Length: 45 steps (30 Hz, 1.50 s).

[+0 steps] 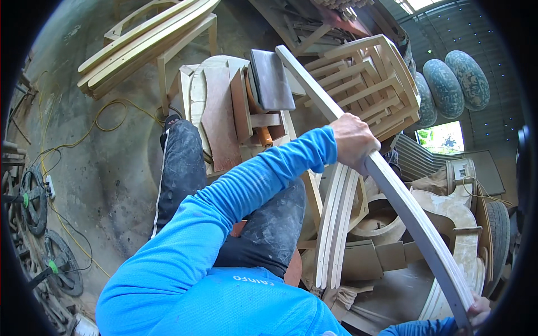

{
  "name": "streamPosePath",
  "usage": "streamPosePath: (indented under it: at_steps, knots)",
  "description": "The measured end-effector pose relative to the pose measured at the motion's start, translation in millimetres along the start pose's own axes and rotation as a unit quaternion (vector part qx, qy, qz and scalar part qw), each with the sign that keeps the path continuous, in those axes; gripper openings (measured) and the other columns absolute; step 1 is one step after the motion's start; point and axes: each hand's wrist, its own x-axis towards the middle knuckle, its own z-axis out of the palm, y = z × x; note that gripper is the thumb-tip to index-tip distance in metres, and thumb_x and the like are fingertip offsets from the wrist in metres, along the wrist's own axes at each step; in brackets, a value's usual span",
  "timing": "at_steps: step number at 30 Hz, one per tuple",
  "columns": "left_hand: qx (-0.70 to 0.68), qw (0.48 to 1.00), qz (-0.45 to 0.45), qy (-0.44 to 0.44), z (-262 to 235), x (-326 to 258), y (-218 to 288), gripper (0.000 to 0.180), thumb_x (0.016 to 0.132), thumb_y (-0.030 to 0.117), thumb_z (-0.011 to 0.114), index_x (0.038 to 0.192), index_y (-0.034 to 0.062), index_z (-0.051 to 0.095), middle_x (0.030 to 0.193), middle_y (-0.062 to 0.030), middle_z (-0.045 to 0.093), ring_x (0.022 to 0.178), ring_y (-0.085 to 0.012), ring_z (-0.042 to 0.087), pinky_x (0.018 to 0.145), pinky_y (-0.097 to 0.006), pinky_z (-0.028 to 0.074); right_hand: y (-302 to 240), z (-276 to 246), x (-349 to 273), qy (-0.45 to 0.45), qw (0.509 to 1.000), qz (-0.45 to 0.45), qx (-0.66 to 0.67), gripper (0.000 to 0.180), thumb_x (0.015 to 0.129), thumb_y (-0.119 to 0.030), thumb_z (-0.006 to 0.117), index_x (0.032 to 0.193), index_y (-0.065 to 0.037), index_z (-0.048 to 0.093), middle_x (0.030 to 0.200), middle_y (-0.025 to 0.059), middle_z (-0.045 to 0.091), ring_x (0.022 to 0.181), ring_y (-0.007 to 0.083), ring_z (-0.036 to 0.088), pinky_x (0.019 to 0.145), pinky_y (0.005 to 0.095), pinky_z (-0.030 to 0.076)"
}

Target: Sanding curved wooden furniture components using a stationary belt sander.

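Note:
A long, curved wooden strip (412,210) slants across my right side, its far end rising between the workbench and the stacked frames. My left hand (354,143), at the end of a blue sleeve reaching across my body, is wrapped round it near its middle. At the lower right, my right hand (479,311) grips the strip's near end, partly cut off by the dark rim of the view. Beneath the strip, several narrow curved wooden slats (337,227) lie side by side, close to my left hand.
Before my knees stands a wooden bench (217,120) with a dark flat plate (271,79). Slatted wooden frames (367,84) are stacked beyond. More long boards (148,45) rest on a stand at far left. A yellow cord (84,134) trails over the floor. Cut wooden parts (443,204) crowd my right.

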Motion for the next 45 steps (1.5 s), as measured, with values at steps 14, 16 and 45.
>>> streamPosePath:
  at_steps: [14,16,45]
  knots:
    - [0.162,0.981,0.036,0.099,81.5,-44.2,-34.8,0.013,0.076,0.024,0.078,0.088,0.0254,0.073,0.087,0.0029,0.067,0.095,-0.0182,0.067,0.097,-0.044,0.048,102.5,194.5,-100.0,0.209,0.616,0.590,0.479,0.100,0.093,-0.074,0.055,0.162,-0.009,0.020,0.138,0.0311,0.054,0.091,0.0459,0.074,0.070,0.0574,0.066]
    - [0.149,0.983,0.044,0.101,90.2,-44.4,-14.5,0.010,0.079,0.024,0.077,0.088,0.0260,0.074,0.087,0.0030,0.067,0.096,-0.0174,0.067,0.097,-0.044,0.047,88.6,178.1,-107.4,0.122,0.575,0.574,0.570,0.099,0.095,-0.040,0.072,0.165,-0.012,0.008,0.134,0.0329,0.054,0.086,0.0448,0.072,0.057,0.0532,0.063]
    - [0.119,0.961,-0.243,-0.055,0.6,-60.1,-146.9,0.108,0.089,0.092,0.023,0.141,0.0039,0.059,0.153,-0.0224,0.044,0.153,-0.0393,0.026,0.127,-0.059,0.008,191.4,326.2,-18.1,-0.138,0.881,0.451,-0.026,0.081,0.092,-0.008,0.060,0.162,-0.012,0.018,0.087,0.0171,0.070,0.053,0.0195,0.064,0.049,0.0356,0.054]
